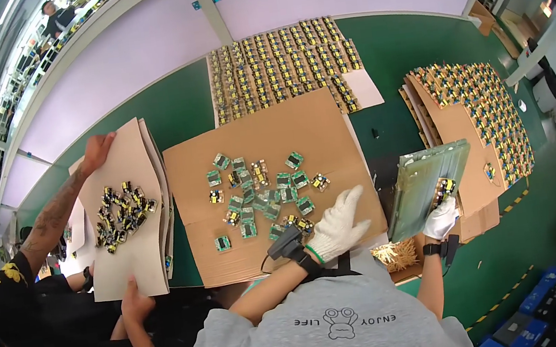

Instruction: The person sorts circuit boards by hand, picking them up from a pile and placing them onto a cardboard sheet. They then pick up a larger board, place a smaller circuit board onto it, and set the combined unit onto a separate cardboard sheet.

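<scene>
My left hand (pixel 340 225), in a white glove, lies spread and palm-down on a large brown cardboard sheet (pixel 328 132); it holds nothing. Just left of its fingers lies a loose scatter of small green circuit boards (pixel 259 193) with yellow and black parts. My right hand (pixel 440 218), also gloved, grips the lower edge of a tilted stack of green panels (pixel 424 180) beside the cardboard's right edge. A small circuit board (pixel 443 188) sits against the stack above the thumb. A black device (pixel 285 245) is strapped at my left wrist.
On the left, a co-worker's bare hands (pixel 98 150) (pixel 134 302) hold a cardboard sheet (pixel 138 249) carrying a pile of boards (pixel 120 214). Rows of boards (pixel 278 62) fill the back of the green table (pixel 180 109). More rows (pixel 485 106) cover stacked cardboard at the right.
</scene>
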The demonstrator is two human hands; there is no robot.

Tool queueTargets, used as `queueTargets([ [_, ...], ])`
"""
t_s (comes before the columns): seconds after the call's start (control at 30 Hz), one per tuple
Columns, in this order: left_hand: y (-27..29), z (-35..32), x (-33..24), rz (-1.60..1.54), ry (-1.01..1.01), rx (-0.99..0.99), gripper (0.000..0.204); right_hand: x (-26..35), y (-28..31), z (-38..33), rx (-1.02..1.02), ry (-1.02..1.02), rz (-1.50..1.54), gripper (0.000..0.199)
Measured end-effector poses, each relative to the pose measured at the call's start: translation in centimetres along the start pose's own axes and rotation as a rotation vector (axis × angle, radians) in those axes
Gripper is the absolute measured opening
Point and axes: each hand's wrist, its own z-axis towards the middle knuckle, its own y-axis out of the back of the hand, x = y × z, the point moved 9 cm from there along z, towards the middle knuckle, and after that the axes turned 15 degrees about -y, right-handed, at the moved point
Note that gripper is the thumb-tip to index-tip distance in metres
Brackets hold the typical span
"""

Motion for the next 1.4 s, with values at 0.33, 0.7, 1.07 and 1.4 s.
queueTargets([
  [0.33,-0.9,0.3,0.4,-0.069,0.001,0.003,0.069,3.1,0.2,-1.2,-0.096,0.027,-0.234,0.029],
  [0.7,-0.1,0.2,0.1,-0.335,0.066,0.003,0.068,10.1,-2.1,-8.0,0.492,0.005,0.086,0.030],
  [1.07,0.4,-1.5,4.7,-0.871,0.248,-0.322,0.033,19.3,-9.3,-15.0,0.783,0.394,-0.043,0.036],
  [1.4,5.7,-5.5,7.3,-0.917,0.356,-0.938,0.030,18.7,-16.3,-18.3,1.198,-0.265,0.284,0.058],
])
